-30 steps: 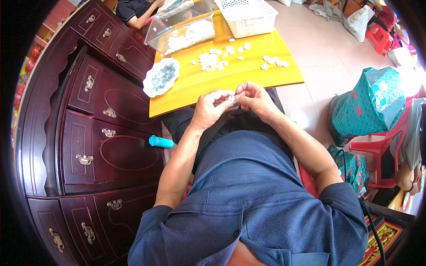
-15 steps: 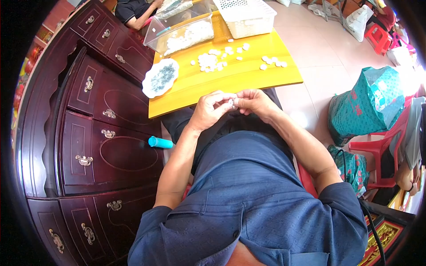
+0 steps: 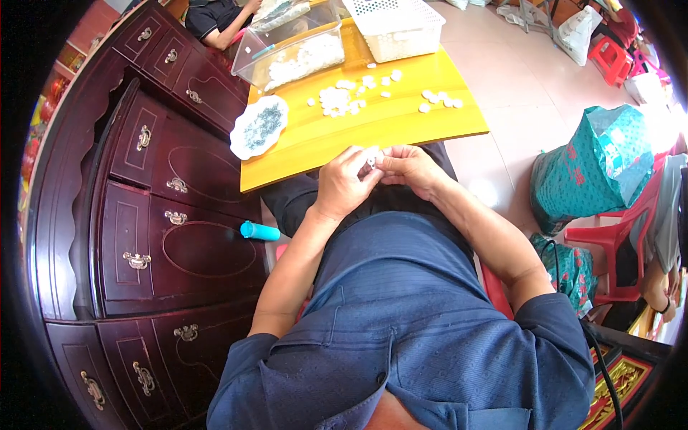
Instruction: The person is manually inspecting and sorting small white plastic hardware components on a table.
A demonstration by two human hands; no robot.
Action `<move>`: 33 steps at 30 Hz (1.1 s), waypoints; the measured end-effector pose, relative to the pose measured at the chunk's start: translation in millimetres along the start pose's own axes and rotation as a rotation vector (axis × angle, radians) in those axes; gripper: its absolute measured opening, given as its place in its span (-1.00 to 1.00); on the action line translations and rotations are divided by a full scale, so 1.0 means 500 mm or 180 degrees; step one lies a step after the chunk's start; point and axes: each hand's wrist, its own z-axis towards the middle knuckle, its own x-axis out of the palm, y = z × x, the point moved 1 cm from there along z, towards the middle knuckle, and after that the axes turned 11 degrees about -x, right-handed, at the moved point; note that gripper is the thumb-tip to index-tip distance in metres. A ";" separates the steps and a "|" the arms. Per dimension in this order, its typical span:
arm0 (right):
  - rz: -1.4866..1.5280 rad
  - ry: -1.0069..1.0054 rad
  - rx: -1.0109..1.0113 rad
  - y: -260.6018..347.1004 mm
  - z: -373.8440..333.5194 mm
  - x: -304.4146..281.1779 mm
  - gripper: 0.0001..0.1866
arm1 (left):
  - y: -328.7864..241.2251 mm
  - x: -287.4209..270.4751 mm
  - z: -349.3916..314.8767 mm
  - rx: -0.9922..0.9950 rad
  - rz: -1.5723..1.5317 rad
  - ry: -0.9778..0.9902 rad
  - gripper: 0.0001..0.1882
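My left hand (image 3: 341,180) and my right hand (image 3: 413,169) meet over my lap, just off the near edge of the yellow table (image 3: 401,132). Between their fingertips is a small white piece (image 3: 371,161) with a dark spot on it; its exact kind is too small to make out. Both hands are closed in a pinch on it. Beyond them, several small round white pieces (image 3: 334,99) lie loose on the tabletop, with a smaller group (image 3: 439,99) toward the right. A white scalloped dish (image 3: 242,148) at the table's left holds a heap of thin dark bits.
A clear plastic box (image 3: 251,68) and a white perforated basket (image 3: 405,44) stand at the table's far side. Dark wooden drawers (image 3: 208,247) rise along my left, with a turquoise bottle (image 3: 259,231) beside them. To the right are a large teal bag (image 3: 584,168) and a red chair (image 3: 609,254).
My left hand has turned slightly and shifted a little right, its fingers bringing the white piece more into view. My right hand stays nearly in place.
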 end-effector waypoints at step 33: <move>0.0223 -0.0491 0.0027 0.006 -0.014 0.025 -0.89 | 0.010 -0.005 0.004 0.0126 0.0053 -0.0021 -0.74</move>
